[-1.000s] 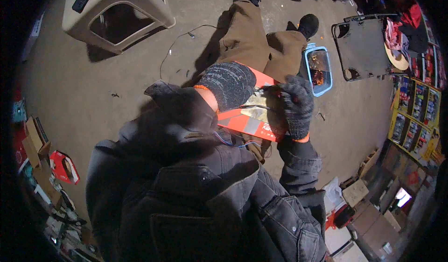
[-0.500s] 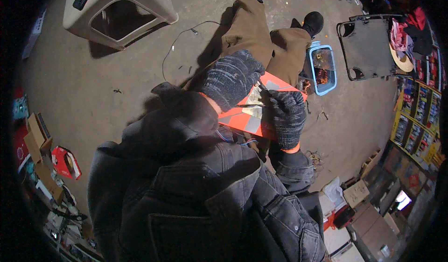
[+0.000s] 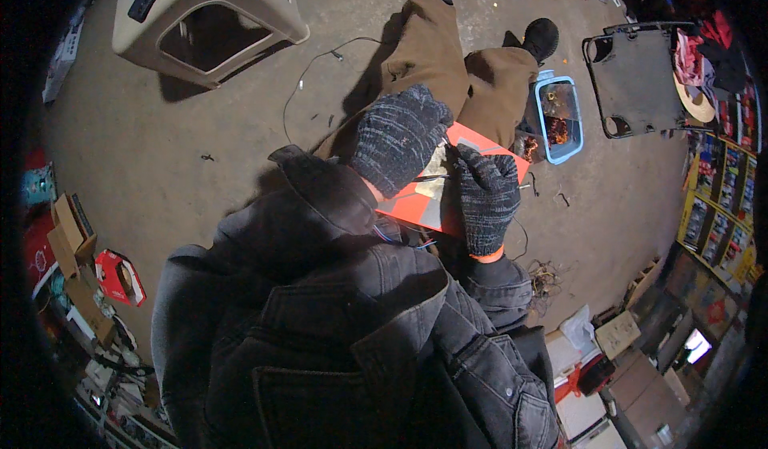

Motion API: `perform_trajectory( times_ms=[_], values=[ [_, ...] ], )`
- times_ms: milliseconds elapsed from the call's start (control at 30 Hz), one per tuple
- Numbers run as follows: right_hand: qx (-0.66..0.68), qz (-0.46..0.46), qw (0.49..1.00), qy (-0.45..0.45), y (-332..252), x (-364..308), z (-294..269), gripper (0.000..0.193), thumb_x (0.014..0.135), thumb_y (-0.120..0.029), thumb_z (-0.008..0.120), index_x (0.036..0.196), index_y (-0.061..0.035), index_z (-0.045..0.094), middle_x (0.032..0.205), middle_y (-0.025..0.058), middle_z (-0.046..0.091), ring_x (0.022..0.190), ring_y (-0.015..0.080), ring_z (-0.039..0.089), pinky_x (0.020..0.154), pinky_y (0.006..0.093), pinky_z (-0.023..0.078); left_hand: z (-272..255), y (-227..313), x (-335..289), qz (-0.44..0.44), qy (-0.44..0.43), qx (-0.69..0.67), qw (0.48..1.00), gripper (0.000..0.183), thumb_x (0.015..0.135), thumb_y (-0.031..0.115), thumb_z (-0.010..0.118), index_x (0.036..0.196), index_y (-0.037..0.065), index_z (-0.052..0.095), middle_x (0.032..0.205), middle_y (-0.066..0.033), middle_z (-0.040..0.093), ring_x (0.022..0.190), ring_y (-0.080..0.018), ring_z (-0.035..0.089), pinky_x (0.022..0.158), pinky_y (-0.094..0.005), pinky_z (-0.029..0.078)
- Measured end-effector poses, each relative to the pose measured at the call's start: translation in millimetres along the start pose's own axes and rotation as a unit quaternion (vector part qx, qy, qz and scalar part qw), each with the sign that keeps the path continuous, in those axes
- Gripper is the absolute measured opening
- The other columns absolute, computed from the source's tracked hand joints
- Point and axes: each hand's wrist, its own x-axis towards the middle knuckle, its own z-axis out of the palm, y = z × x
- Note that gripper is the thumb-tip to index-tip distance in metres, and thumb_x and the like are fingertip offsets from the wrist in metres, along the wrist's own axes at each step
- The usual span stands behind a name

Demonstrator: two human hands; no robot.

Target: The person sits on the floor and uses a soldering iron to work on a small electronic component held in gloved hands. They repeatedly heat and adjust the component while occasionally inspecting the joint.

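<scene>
Since the earlier frame my left hand (image 3: 398,137) has slid right over the orange board (image 3: 472,141) in my lap. Its fingers curl down; I cannot tell what they grip. My right hand (image 3: 486,197) pinches a thin wire (image 3: 428,178). Risk: thick gloves dull my feel, so the wire may slip.

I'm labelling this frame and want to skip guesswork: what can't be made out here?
- Head view: the pale item on the orange board is mostly covered by the left hand and right hand.
- The thin rod between the gloved fingers is too small to identify.
- Contents of the blue tray: too small and dim.
- Shelves at the right rim: cut off and bent.
</scene>
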Motion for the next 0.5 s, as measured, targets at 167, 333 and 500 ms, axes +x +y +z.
perform_trajectory(
  times_ms=[167, 333, 500],
  values=[
    [-0.036, -0.009, 0.998, -0.043, -2.1, 4.3, -3.4, 0.028, 0.075, -0.007, 0.072, 0.102, -0.0124, 0.073, 0.084, 0.0083, 0.064, 0.078, 0.0257, 0.062, 0.066, 0.0359, 0.048, -4.0, 2.7, 2.3, -0.004, -0.002, 0.005, 1.0, 0.018, 0.085, 0.019, 0.058, 0.099, 0.014, 0.066, 0.095, -0.0087, 0.062, 0.095, -0.0278, 0.059, 0.086, -0.0415, 0.047],
    [-0.056, -0.029, 0.996, -0.063, -5.5, 4.8, -7.8, 0.032, 0.073, -0.01, 0.073, 0.104, -0.0146, 0.072, 0.083, 0.0087, 0.06, 0.076, 0.0267, 0.061, 0.064, 0.0375, 0.048, -2.9, 4.2, 3.6, 0.001, 0.021, -0.007, 1.0, 0.014, 0.083, 0.016, 0.057, 0.091, 0.008, 0.066, 0.089, -0.0119, 0.065, 0.086, -0.0287, 0.063, 0.075, -0.0395, 0.05],
    [-0.076, -0.012, 0.994, -0.072, -9.7, 0.9, -11.6, 0.033, 0.073, -0.007, 0.071, 0.105, -0.013, 0.072, 0.087, 0.0108, 0.062, 0.078, 0.0287, 0.062, 0.066, 0.0381, 0.05, 2.9, 3.0, 1.3, -0.007, -0.013, 0.008, 1.0, 0.017, 0.083, 0.018, 0.058, 0.096, 0.01, 0.065, 0.095, -0.011, 0.063, 0.091, -0.0292, 0.061, 0.081, -0.0418, 0.047]
  ],
)
